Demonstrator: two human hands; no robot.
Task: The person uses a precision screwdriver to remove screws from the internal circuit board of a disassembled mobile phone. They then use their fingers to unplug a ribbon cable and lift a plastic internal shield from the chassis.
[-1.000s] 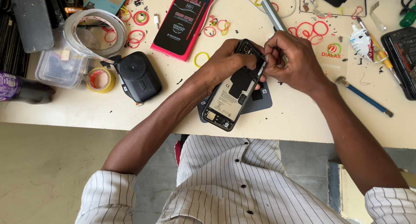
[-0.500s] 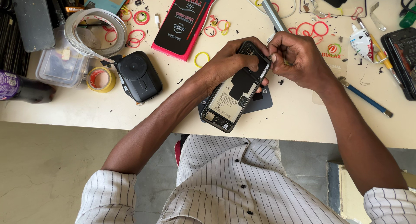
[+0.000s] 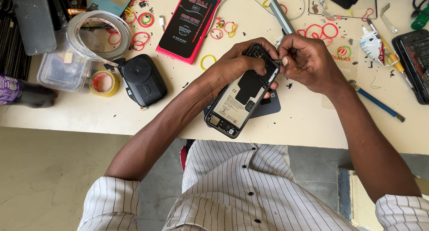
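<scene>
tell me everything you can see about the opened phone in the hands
The opened phone is a black-framed handset with its back cover off, showing a pale battery, a black shield plate and small boards at its lower end. It lies tilted over the table edge. The left hand grips its upper part; the right hand pinches at its top corner.

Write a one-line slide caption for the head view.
Left hand steadies an opened smartphone while right hand pinches at its top edge.
</scene>
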